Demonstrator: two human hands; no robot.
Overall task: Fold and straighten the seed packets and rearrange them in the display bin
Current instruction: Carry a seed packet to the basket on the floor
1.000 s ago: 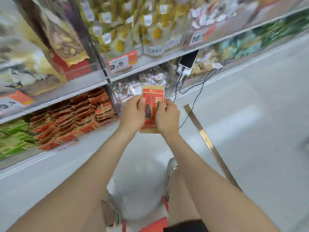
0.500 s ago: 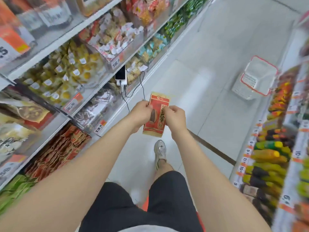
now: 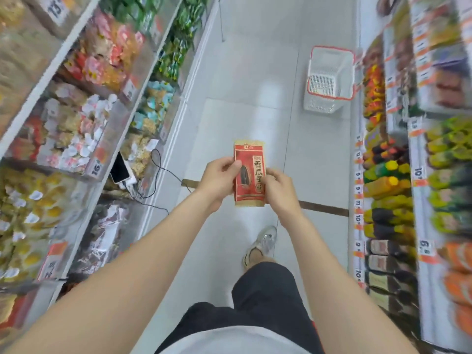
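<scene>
Now the seed packet (image 3: 251,175) is in the air above the aisle floor (image 3: 250,72), in front of the person's body. It is held upright between 2 hands and is well apart from any bin. It is a flat red pouch with pale crimped ends at top and bottom.

I judge it light and soft. The film looks thin and maybe a little slippery, and loose seeds inside would shift when it is pressed. It will probably crease easily but not break. Good places to hold it are the 2 long side edges, or the crimped ends, which look stiffer than the middle.

The left hand (image 3: 217,180) pinches the left edge in the upper half, with the thumb on the front face. The right hand (image 3: 281,192) grips the right edge lower down, fingers curled around it. Both forearms stretch forward and come together at the packet.

On the person's left are bins of wrapped snacks (image 3: 76,134), with a phone (image 3: 119,169) on a cable at the shelf edge. On the right are rows of bottles (image 3: 388,180). A white basket (image 3: 329,80) with a red rim stands on the floor further ahead. Which bin is for the packet I cannot tell.
</scene>
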